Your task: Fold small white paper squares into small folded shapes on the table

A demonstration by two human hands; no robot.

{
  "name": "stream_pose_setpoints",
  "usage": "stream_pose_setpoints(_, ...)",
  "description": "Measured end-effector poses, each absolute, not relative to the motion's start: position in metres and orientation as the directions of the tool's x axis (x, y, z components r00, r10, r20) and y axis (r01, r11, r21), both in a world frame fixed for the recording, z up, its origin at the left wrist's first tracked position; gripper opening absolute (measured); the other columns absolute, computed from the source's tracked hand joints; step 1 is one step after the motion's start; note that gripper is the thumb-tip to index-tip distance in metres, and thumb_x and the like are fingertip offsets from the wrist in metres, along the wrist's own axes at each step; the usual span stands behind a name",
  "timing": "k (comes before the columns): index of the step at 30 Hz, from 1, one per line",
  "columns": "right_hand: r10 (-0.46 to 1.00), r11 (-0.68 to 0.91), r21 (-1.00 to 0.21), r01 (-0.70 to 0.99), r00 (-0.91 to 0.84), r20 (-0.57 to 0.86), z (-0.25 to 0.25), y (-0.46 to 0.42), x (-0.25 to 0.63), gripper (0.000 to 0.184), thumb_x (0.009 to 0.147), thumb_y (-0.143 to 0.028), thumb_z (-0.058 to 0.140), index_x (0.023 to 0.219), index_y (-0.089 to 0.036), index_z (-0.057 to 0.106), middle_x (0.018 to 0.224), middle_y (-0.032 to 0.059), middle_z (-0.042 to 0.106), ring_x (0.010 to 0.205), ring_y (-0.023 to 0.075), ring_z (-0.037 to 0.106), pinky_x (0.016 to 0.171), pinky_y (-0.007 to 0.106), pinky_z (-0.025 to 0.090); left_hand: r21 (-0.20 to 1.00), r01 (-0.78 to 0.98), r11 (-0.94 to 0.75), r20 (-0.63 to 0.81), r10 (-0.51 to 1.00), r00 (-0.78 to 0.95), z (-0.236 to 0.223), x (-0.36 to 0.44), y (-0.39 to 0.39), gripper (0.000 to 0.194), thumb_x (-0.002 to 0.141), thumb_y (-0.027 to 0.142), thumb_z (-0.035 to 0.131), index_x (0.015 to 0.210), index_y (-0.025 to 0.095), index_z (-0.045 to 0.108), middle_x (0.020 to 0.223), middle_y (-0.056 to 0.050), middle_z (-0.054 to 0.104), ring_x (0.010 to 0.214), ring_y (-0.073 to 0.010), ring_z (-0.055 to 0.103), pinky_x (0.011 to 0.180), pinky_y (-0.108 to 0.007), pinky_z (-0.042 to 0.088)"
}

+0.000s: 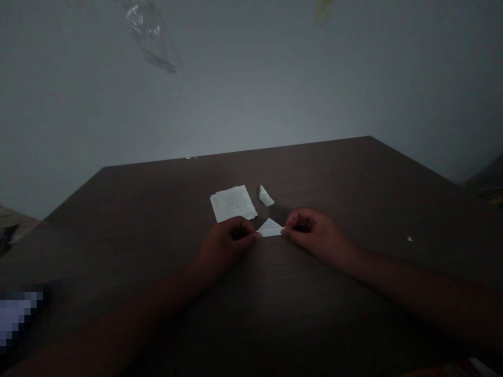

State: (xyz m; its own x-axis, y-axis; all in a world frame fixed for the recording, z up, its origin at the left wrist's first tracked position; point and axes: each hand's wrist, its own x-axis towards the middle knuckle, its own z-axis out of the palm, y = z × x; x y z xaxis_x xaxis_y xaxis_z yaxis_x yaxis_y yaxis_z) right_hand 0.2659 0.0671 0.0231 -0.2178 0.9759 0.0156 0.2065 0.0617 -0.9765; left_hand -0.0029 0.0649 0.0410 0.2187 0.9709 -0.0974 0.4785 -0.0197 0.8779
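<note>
A small white sheet of paper folded into a triangle (270, 229) is held between my two hands, its point facing away from me. My left hand (230, 238) pinches the triangle's left corner between thumb and fingers. At the opposite corner, my right hand (314, 230) grips it in the same kind of pinch. Just beyond my left hand lies a stack of printed paper sheets (234, 203), slightly fanned. To the right of that stack rests a folded piece of paper (265, 196), narrow and partly raised from the table.
The dark wooden table (330, 173) reaches back to a grey wall (255, 94). A tiny white scrap (409, 239) lies at the right. A clear plastic bag (151, 36) hangs on the wall. At the left edge is a pixelated bluish shape (18, 314).
</note>
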Motion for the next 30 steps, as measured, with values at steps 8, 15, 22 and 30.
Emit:
stream_pose_setpoints(8,0.964,0.075,-0.978,0.194,-0.264,0.022,0.013,0.064,0.265,0.016,0.09,-0.04,0.086,0.089,-0.026,0.078,0.096,0.0042,0.087,0.092,0.025,0.081,0.084,0.038,0.064,0.804,0.543,-0.241,0.101,0.956,0.274,0.035,-0.005,0.061,0.021,0.103,0.045,0.075,0.094,0.026,0.073,0.085,0.001,0.078,0.078,-0.0213,0.069,0.074,-0.032,0.052)
stream_pose_setpoints(15,0.945,0.213,-0.949,0.233,-0.294,0.14,0.008,0.065,0.266,0.009,0.1,-0.034,0.086,0.105,-0.028,0.091,0.119,0.0078,0.093,0.11,0.0277,0.086,0.102,0.046,0.071,0.806,0.527,-0.271,0.17,0.958,0.232,0.027,-0.007,0.067,0.013,0.102,0.042,0.081,0.099,0.029,0.082,0.095,-0.003,0.087,0.086,-0.0264,0.078,0.082,-0.038,0.064)
stream_pose_setpoints(22,0.933,0.274,-0.933,0.232,-0.302,0.198,0.01,0.07,0.271,0.011,0.105,-0.036,0.086,0.102,-0.03,0.095,0.124,0.0087,0.093,0.117,0.0291,0.088,0.111,0.049,0.071,0.794,0.528,-0.302,0.186,0.947,0.261,0.029,-0.01,0.066,0.016,0.101,0.042,0.083,0.102,0.028,0.089,0.108,-0.006,0.093,0.099,-0.0292,0.085,0.099,-0.043,0.071)
stream_pose_setpoints(30,0.92,0.335,-0.909,0.249,-0.296,0.259,0.012,0.072,0.273,0.014,0.107,-0.035,0.084,0.101,-0.03,0.096,0.125,0.009,0.093,0.117,0.0285,0.088,0.114,0.05,0.071,0.869,0.457,-0.189,0.07,0.962,0.264,0.037,-0.009,0.065,0.02,0.101,0.043,0.081,0.1,0.025,0.091,0.107,-0.007,0.093,0.103,-0.0291,0.087,0.098,-0.042,0.071)
